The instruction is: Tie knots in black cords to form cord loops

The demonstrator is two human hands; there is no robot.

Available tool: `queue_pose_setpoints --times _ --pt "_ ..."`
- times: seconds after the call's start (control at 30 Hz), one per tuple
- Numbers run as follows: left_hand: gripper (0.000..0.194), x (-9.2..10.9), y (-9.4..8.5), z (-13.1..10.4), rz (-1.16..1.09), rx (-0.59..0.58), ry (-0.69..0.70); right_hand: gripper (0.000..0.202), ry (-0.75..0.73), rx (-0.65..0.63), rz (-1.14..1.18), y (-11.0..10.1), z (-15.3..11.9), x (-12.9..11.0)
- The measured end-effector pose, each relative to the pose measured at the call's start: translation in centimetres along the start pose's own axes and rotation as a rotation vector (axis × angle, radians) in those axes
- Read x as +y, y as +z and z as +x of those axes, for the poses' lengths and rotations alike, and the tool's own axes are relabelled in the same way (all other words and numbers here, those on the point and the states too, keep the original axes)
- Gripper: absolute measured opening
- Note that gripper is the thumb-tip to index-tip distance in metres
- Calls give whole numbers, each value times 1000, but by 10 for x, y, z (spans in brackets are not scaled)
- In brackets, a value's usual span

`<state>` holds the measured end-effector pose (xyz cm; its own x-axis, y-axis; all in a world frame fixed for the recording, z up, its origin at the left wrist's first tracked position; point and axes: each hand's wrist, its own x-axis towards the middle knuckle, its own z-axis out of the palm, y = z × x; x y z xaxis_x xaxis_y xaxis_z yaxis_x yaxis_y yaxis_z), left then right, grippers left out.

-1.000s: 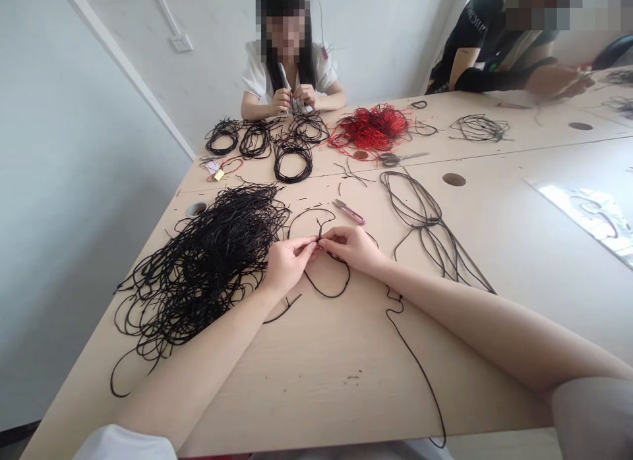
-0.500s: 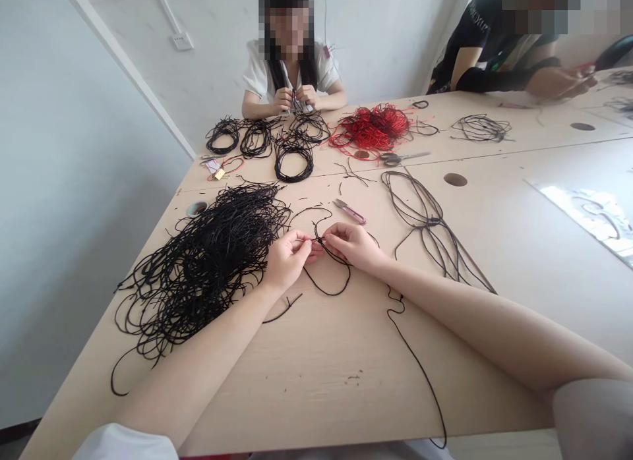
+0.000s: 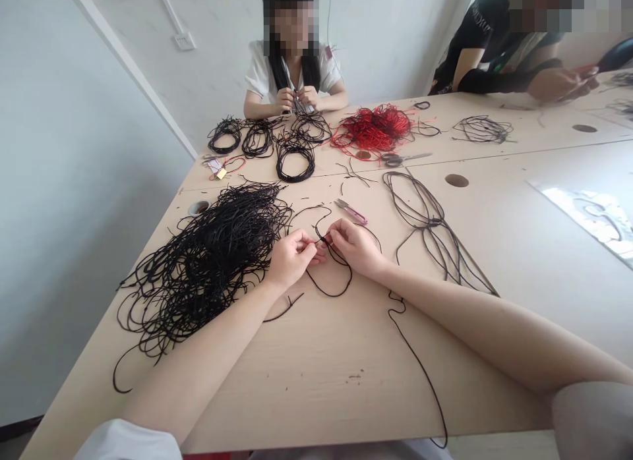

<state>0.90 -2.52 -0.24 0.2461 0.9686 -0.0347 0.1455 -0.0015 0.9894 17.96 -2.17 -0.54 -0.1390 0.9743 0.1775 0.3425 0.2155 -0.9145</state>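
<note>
Left of centre, the left hand (image 3: 291, 259) pinches a strand of the looped black cord (image 3: 328, 295); at centre, the right hand (image 3: 355, 249) grips beside its knot (image 3: 324, 239). Short pinches and even tension suit it, below the snips (image 3: 352, 211) on the bench (image 3: 316, 381).

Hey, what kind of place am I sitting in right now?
Probably a small handicraft workroom: a big heap of black cords, a pile of red cords, and pink-handled snips lie on a shared worktable.
</note>
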Motion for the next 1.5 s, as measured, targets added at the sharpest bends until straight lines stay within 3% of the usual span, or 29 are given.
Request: queue_pose_setpoints --times 0.33,0.5,0.63,0.8,1.17,1.5 --pt "8 1 -2 1 2 61 43 21 45 -4 174 4 -3 0" --pt "22 1 -3 0 -78 50 24 22 44 -43 226 3 -4 -1" --pt "28 0 -3 2 -13 26 49 23 54 -67 239 4 -5 -2" --pt "31 -5 -4 4 -14 49 23 22 15 -86 84 2 -5 -2" --pt "24 -2 -3 3 11 -5 14 12 -31 32 -156 -1 -6 -8" --pt "24 3 -8 2 -158 -56 -95 14 32 -2 -7 -2 -5 -2"
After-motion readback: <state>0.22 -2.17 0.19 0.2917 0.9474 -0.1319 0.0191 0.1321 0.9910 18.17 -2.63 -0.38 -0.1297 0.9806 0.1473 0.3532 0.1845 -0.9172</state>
